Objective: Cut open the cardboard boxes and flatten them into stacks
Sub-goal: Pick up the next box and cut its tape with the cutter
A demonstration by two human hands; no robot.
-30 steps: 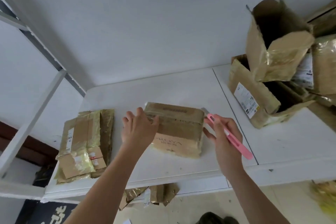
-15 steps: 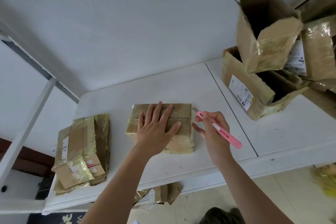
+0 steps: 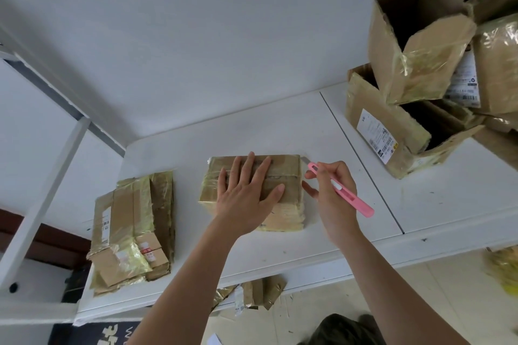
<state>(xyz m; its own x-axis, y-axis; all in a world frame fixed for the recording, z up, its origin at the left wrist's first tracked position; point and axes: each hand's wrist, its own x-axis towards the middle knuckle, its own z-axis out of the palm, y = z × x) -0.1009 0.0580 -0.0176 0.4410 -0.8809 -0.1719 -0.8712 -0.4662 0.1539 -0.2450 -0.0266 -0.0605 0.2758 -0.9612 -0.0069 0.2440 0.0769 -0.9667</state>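
We note the left hand [image 3: 248,196], fingers spread, pressing flat the taped brown cardboard box [image 3: 283,176]; the right hand [image 3: 329,193] pinches a pink utility knife [image 3: 340,190], blade at the box's far-right corner.

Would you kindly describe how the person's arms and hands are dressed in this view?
Both forearms are bare up to the bottom edge of the picture: no sleeves show. The left hand and right hand wear no gloves, and I see no rings, watch or bracelet on either wrist. The nails look short and unpainted.
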